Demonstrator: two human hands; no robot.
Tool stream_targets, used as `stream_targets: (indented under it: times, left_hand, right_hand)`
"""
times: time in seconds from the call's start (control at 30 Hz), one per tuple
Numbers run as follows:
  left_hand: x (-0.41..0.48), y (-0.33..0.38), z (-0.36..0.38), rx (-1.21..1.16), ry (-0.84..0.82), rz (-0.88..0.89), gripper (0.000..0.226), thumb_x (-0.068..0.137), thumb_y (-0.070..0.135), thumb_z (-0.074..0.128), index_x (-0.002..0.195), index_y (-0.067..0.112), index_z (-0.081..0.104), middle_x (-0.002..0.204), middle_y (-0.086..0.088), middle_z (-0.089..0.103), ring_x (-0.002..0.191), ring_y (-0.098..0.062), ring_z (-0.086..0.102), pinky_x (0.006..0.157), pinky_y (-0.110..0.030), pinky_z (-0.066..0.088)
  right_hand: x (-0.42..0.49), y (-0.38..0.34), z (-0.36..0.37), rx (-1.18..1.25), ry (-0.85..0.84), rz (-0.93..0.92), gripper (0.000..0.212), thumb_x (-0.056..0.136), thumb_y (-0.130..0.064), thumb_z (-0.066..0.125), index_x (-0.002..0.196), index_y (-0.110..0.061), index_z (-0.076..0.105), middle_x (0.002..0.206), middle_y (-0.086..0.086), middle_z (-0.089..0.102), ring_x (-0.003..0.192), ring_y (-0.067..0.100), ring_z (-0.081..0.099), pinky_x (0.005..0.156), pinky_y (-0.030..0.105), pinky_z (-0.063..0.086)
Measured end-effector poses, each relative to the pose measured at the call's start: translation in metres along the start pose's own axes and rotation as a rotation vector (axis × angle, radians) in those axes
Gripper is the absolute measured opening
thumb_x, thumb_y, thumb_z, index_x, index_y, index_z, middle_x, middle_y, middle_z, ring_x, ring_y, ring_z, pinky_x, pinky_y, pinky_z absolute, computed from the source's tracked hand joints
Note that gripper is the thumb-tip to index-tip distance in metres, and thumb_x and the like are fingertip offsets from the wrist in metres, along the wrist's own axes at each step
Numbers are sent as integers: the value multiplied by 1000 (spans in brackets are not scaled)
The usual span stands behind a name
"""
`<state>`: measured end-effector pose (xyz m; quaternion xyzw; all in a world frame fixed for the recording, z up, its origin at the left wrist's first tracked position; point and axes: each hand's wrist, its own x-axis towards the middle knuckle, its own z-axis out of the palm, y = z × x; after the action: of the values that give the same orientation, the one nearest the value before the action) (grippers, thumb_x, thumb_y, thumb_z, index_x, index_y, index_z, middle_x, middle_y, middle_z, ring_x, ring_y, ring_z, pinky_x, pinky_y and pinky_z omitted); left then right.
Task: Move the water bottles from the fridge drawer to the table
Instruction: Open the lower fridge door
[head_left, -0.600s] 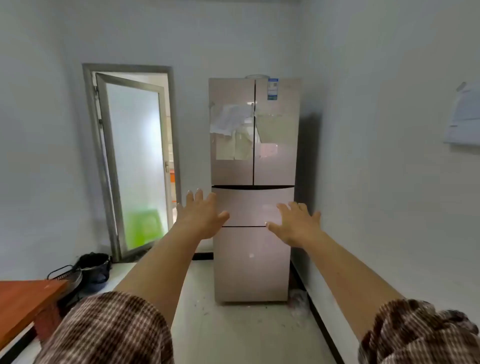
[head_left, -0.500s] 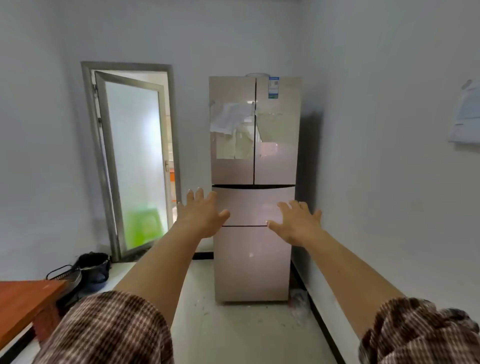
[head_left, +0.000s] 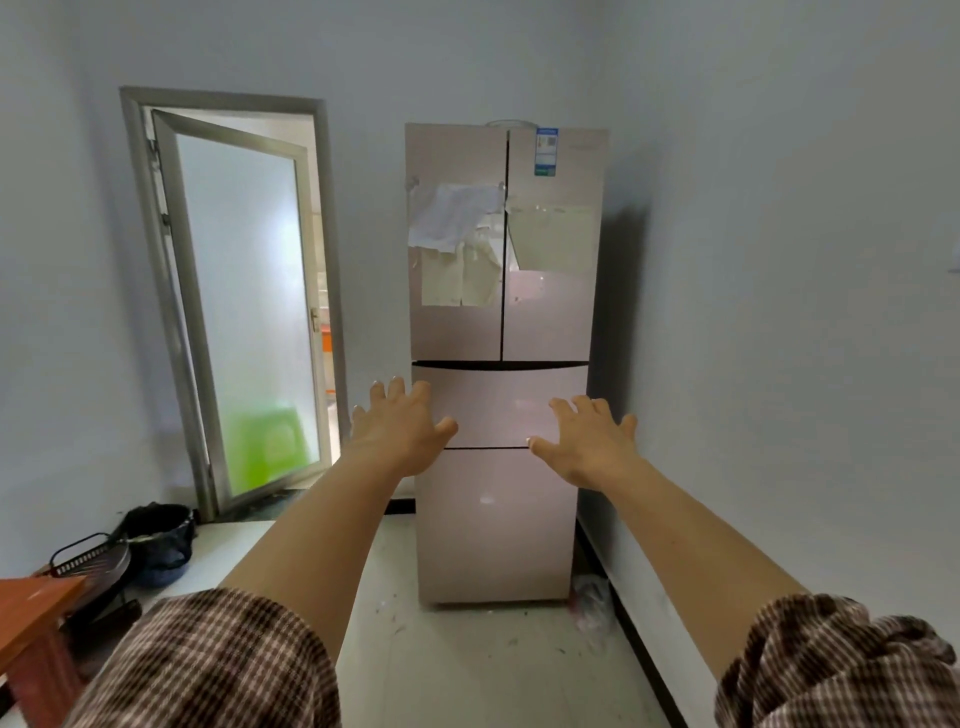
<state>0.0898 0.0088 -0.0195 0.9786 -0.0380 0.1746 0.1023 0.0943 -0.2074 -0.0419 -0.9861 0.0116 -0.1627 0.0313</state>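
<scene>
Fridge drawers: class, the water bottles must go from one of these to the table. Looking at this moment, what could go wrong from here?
1. The upper drawer and lower drawer are both shut and no bottles show, so the wrong one may get pulled first.
2. A black wire rack and pot sit on the floor beside the table; someone carrying bottles could trip there.
3. Crumpled plastic by the foot of the fridge might cause a slip.

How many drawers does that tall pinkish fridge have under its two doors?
2: a shallow glossy pink drawer front right beneath the doors, and a taller pink drawer front below it. Both are shut, so contents are hidden.
</scene>
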Motion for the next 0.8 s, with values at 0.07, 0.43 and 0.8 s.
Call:
stream_targets:
  times: [0.07, 0.43, 0.8]
  left_hand:
    - [20, -1, 11, -8, -3, 5, 65, 93, 50, 42, 147, 18, 26, 157, -12, 19, 145, -33, 11, 113, -55, 23]
    - [202, -21, 86, -18, 20, -17, 63, 92, 49, 43, 145, 19, 28, 152, -11, 28, 142, -33, 19, 109, -54, 27]
    - [397, -68, 167, -117, 42, -43, 57, 92, 47, 42, 140, 19, 33, 146, -11, 36, 134, -32, 31, 102, -49, 37]
  right_hand:
    - [21, 1, 7, 0, -8, 1, 71, 91, -62, 40, 148, -24, 23, 153, 7, 27, 141, 30, 22, 110, 60, 18]
    - [207, 0, 67, 63, 15, -24, 68, 90, -58, 44, 145, -21, 30, 150, 8, 32, 139, 29, 26, 110, 60, 18]
    - [399, -25, 139, 49, -3, -51, 66, 92, -55, 44, 146, -22, 27, 148, 7, 34, 138, 28, 26, 108, 56, 22]
